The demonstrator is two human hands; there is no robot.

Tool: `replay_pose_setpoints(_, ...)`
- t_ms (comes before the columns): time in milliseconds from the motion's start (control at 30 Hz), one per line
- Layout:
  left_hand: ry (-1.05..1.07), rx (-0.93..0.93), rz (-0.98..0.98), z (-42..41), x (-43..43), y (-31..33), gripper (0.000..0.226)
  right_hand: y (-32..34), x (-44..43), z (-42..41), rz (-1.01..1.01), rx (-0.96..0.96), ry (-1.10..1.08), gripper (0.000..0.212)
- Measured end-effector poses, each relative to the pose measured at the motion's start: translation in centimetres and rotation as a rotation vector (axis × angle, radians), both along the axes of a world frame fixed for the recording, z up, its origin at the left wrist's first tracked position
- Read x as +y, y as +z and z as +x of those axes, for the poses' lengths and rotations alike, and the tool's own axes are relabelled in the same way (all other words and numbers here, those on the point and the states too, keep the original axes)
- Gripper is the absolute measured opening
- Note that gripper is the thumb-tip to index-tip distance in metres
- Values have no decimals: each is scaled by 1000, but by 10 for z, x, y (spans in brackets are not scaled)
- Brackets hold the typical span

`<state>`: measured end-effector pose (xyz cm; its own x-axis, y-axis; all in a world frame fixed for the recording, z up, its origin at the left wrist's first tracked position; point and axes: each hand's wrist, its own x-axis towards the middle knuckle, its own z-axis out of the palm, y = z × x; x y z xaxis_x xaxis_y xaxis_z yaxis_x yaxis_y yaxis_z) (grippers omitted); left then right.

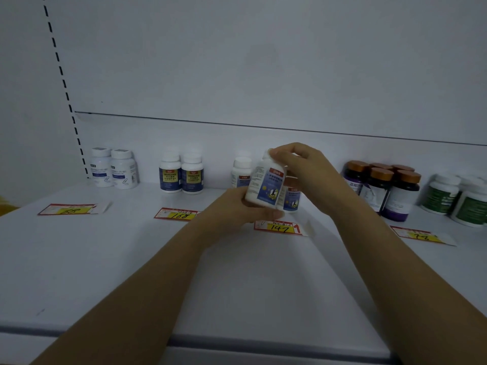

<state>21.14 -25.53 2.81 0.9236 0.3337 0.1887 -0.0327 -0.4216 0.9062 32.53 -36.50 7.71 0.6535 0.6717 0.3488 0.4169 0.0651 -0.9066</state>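
Observation:
A white pill bottle with a blue label (264, 185) is held tilted above the white shelf (131, 259), near the middle. My left hand (237, 209) grips it from below, fingers curled round its base. My right hand (300, 164) curls over its white cap from above. Two more bottles of the same kind stand behind it on the shelf, one to the left (241, 171) and one to the right (291, 200), partly hidden by the held bottle and my hands.
Along the back stand two white bottles (113, 168) at left, two blue-and-yellow labelled ones (181, 175), dark bottles with copper caps (387, 188) and green-labelled ones (456, 197) at right. Red-and-yellow price tags (280, 227) lie flat in front of each group.

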Motion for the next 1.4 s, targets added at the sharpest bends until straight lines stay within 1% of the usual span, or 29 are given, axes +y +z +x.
replay_pose_setpoints(67,-14,-36,-31,-1,0,0,28,1,-1,-1,37,45,55,21)
replay_pose_setpoints(133,30,-95,-21,-1,1,0,32,2,-2,-3,54,71,88,24)
replay_pose_setpoints(233,136,-170,38,1,3,-1,41,-3,1,-6,30,-15,17,32)
replay_pose_setpoints(300,184,-192,49,2,3,-1,45,-5,3,-4,68,-4,-15,29)
replay_pose_setpoints(367,152,-179,1,2,2,0,42,-4,2,-1,105,46,3,25)
replay_pose_setpoints(433,59,-135,-64,3,2,2,36,-3,0,2,93,49,46,24)
replay_pose_setpoints(500,3,-80,-135,3,1,2,41,-4,-2,4,72,42,103,22)
replay_pose_setpoints(533,9,-67,-150,3,1,3,45,-4,-2,4,69,48,125,21)
replay_pose_setpoints(600,73,-103,-83,2,1,2,45,-5,0,1,68,49,139,20)
replay_pose_setpoints(667,168,-128,50,2,-1,2,50,-8,4,-4,43,-15,81,27)
replay_pose_setpoints(733,219,-129,116,1,-2,1,56,-9,6,-5,47,-55,17,31)
replay_pose_setpoints(767,210,-131,103,1,-2,1,53,-9,5,-3,60,-51,10,30)
replay_pose_setpoints(833,141,-117,18,1,-2,3,42,-8,2,1,70,-27,31,25)
replay_pose_setpoints(867,95,-95,-26,0,-1,4,40,-7,-1,4,75,-2,55,22)
replay_pose_setpoints(933,30,-58,-76,-1,-2,5,46,-5,-3,7,109,83,138,19)
replay_pose_setpoints(1000,42,-84,-51,-1,-1,4,43,-5,-1,7,119,128,202,20)
replay_pose_setpoints(1033,66,-109,-23,-1,-1,4,41,-6,1,5,98,105,193,22)
replay_pose_setpoints(1100,125,-147,41,-2,-1,4,45,-9,4,0,45,8,121,28)
replay_pose_setpoints(1167,158,-150,94,-2,-1,3,50,-11,6,0,54,-29,54,30)
replay_pose_setpoints(1200,149,-148,76,-2,-1,3,48,-11,5,1,69,-10,41,28)
replay_pose_setpoints(1300,39,-134,-82,-2,-1,5,33,-8,0,8,79,54,68,21)
replay_pose_setpoints(1333,8,-109,-107,-2,-1,6,33,-8,-1,11,81,79,94,21)
replay_pose_setpoints(1400,-9,-60,-82,-2,-2,8,36,-8,-2,12,86,127,158,24)
